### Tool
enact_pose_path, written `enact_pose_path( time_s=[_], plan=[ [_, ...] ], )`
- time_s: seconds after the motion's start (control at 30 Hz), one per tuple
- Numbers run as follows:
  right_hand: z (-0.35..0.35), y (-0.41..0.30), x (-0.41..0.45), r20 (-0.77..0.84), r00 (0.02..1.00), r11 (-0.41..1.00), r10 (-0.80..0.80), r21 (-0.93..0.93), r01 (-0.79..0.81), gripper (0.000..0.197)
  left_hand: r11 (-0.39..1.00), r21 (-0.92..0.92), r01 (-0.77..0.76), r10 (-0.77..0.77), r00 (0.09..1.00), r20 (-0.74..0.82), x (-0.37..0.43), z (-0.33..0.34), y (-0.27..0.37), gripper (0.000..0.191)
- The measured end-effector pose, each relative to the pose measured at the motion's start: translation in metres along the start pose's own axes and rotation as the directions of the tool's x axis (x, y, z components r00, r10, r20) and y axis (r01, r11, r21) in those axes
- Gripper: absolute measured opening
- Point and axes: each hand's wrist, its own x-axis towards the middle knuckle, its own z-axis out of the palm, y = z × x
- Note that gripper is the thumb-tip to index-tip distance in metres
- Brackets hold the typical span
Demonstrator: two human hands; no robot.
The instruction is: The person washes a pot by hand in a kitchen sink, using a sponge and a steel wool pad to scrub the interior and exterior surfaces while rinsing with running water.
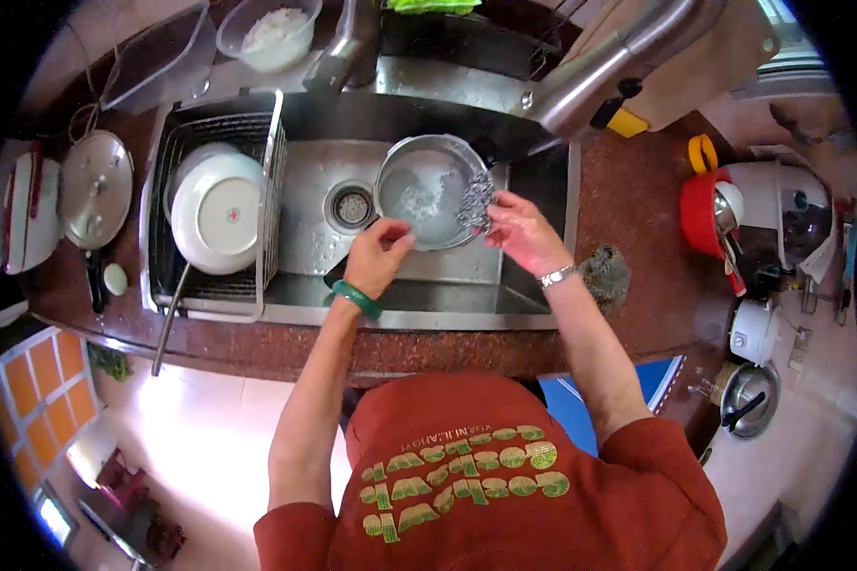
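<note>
A metal pot point(425, 193) with water in it stands in the steel sink point(307, 168), beside the drain strainer point(350, 207). My right hand point(518, 228) grips a steel wool scourer point(477, 202) over the pot's right rim. At the pot's lower left rim is my left hand point(380, 257), thumb and fingers apart; a dark handle shows beneath it, and whether the hand touches it is unclear. A green bangle circles the left wrist, a metal watch band the right.
A dish rack point(271, 207) with white bowls point(218, 214) occupies the sink's left side. Left of it lies a pot lid point(96, 189). A faucet point(585, 78) reaches over the back right. A grey scouring pad point(605, 278) lies on the right counter, near a red container point(700, 210).
</note>
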Motion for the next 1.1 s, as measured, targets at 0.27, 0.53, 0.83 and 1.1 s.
enact_pose_path(
  time_s=[0.27,0.53,0.83,1.1],
  plan=[
    [0.042,0.038,-0.007,0.093,0.990,0.991,0.106,0.066,-0.113,0.036,0.981,-0.083,-0.176,0.175,0.984,-0.019,-0.023,0.013,0.016,0.039],
    [0.055,0.032,0.000,0.050,0.999,0.951,-0.013,-0.308,0.028,0.018,0.973,0.032,-0.230,0.232,0.968,-0.096,-0.026,0.015,0.012,0.029],
    [-0.015,0.029,0.082,0.126,0.900,0.220,-0.417,-0.947,0.234,0.032,0.718,0.691,0.087,-0.115,0.993,-0.006,0.002,-0.036,-0.012,0.044],
    [-0.026,0.063,0.113,0.133,0.990,0.314,-0.038,-0.939,0.138,0.043,0.714,0.666,0.216,-0.345,0.936,0.066,0.033,-0.020,-0.039,0.056]
  ],
)
